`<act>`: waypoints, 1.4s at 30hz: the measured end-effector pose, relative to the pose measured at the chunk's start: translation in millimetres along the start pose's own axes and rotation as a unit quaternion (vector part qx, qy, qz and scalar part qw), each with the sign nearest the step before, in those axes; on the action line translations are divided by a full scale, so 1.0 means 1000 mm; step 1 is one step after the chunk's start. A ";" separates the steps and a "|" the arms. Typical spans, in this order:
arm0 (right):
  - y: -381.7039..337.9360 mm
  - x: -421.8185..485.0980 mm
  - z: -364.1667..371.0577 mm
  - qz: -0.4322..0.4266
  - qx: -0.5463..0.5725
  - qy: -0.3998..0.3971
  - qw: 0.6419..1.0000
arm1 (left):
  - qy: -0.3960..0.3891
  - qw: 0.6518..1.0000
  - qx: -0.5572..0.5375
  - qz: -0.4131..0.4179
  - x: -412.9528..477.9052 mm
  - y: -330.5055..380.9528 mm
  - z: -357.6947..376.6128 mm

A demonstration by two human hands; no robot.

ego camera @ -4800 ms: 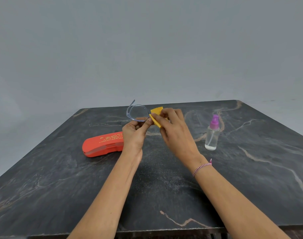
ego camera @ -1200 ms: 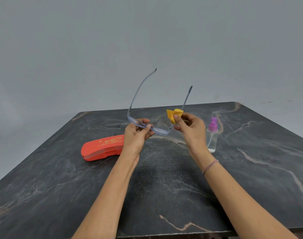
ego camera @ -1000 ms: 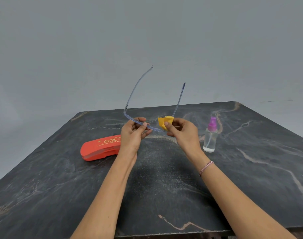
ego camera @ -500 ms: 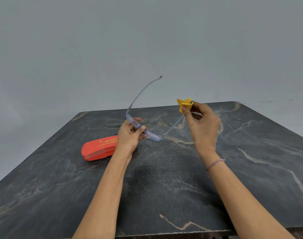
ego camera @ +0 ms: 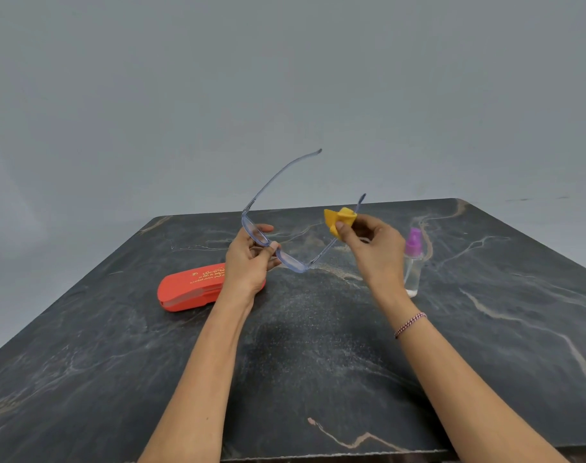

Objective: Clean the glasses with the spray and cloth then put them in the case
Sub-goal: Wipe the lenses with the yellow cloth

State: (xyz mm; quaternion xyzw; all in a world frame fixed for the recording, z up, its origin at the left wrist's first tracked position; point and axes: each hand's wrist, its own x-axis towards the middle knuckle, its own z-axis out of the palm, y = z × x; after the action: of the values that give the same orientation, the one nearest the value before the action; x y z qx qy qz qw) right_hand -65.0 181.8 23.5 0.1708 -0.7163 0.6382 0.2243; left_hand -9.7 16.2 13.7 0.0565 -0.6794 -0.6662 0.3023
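Observation:
I hold clear blue-tinted glasses (ego camera: 290,260) in the air above the table, both arms unfolded and pointing away from me. My left hand (ego camera: 249,262) pinches the front frame at the bridge. My right hand (ego camera: 371,245) pinches a small folded yellow cloth (ego camera: 339,220) around the right arm of the glasses, about halfway along it. A red glasses case (ego camera: 189,289) lies shut on the table to the left, partly behind my left wrist. A small clear spray bottle (ego camera: 413,262) with a purple cap stands upright just right of my right hand.
The dark marble table (ego camera: 318,362) spreads wide under my forearms, its front edge close to me at the bottom. A plain grey wall rises behind the far edge.
My right hand slid the cloth from the right lens up onto the right arm of the glasses, and has now come back down that arm a little. The left hand kept its hold.

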 end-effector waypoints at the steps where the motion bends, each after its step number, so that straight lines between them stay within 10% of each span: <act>1: -0.001 0.001 -0.002 -0.004 0.013 0.019 1.000 | 0.001 1.000 0.011 -0.001 0.000 -0.001 0.000; 7: -0.008 -0.001 -0.008 -0.125 0.018 0.072 0.989 | 0.007 1.000 0.006 -0.011 0.001 0.000 0.000; 22: 0.008 -0.012 0.017 0.017 -0.026 -0.085 0.996 | 0.041 0.991 -0.129 0.002 -0.006 0.003 0.013; 42: 0.004 -0.004 0.006 0.017 -0.027 -0.017 0.999 | 0.015 0.998 -0.052 -0.034 -0.001 0.002 0.006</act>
State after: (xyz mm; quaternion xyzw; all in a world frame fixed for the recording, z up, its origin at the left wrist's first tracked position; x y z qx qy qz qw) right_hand -64.5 176.2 17.7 0.1633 -0.7396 0.6195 0.2063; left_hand -11.1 22.7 15.6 0.0742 -0.6370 -0.7094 0.2926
